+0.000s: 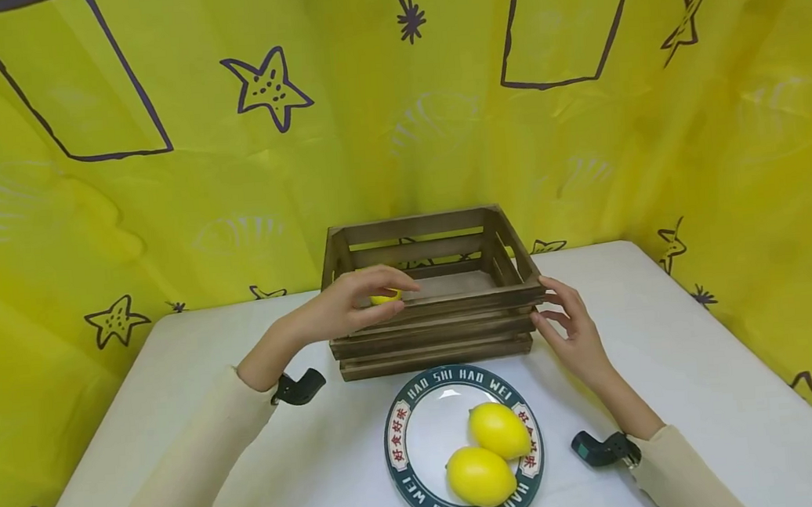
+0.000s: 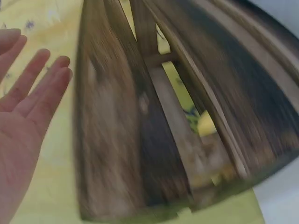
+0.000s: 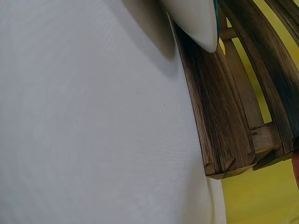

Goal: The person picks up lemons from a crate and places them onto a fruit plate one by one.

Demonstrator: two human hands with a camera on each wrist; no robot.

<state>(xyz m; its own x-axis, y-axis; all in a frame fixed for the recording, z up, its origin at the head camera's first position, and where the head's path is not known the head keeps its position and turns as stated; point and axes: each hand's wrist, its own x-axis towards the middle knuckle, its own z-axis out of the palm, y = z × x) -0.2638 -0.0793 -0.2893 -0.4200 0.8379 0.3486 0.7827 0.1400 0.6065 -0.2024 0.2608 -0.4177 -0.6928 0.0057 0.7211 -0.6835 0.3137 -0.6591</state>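
Note:
A brown slatted wooden crate (image 1: 433,334) stands at the back of the table. My left hand (image 1: 353,303) is over its front rim at the left, fingers reaching inward, with a lemon (image 1: 385,296) partly visible behind the fingers. In the left wrist view the left hand (image 2: 28,107) has its fingers extended with nothing between them, and part of the lemon (image 2: 206,124) shows through the slats. My right hand (image 1: 576,336) touches the crate's front right corner with fingertips and thumb. Only a sliver of it shows in the right wrist view.
In front of the crate lies a round plate (image 1: 426,440) with a dark green lettered rim. Two lemons (image 1: 499,431) rest on its right half. A white cloth (image 1: 279,466) covers the table, and a yellow patterned curtain (image 1: 371,162) hangs close behind the crate.

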